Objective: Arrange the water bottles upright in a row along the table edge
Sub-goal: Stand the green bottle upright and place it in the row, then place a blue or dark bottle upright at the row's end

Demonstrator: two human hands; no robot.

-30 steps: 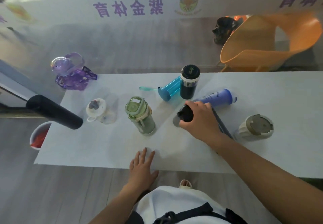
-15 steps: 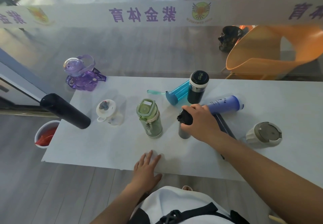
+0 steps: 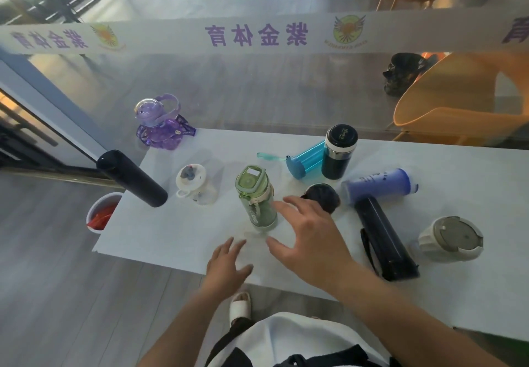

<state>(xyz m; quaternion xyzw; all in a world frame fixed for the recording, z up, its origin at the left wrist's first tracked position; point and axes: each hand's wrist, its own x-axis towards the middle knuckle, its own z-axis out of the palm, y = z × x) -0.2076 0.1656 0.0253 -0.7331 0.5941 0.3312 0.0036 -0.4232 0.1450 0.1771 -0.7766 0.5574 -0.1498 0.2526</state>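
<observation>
Grip wide open: the right hand (image 3: pixel 312 240) hovers with fingers spread and holds nothing, while the left hand (image 3: pixel 229 263) lies flat and empty at the near edge of the table (image 3: pixel 171 238). Bottles are scattered all over that table, with no row yet, so I'd call this early in the job, a moment between pickups.

The long black bottle (image 3: pixel 385 238) lies on its side by the right forearm, and the violet-blue bottle (image 3: pixel 378 185) lies just beside its far end. The teal bottle (image 3: pixel 306 160) is down too, against the upright dark tumbler (image 3: pixel 339 152). The green bottle (image 3: pixel 256 197) stands just left of the spread fingers.

The next move calls for closing on one bottle, standing it up if it lies flat, and setting it at the edge.

The dark-capped bottle (image 3: pixel 322 195) is mostly hidden behind the fingers. The hand is blurred, so I cannot tell whether it touches anything.
</observation>
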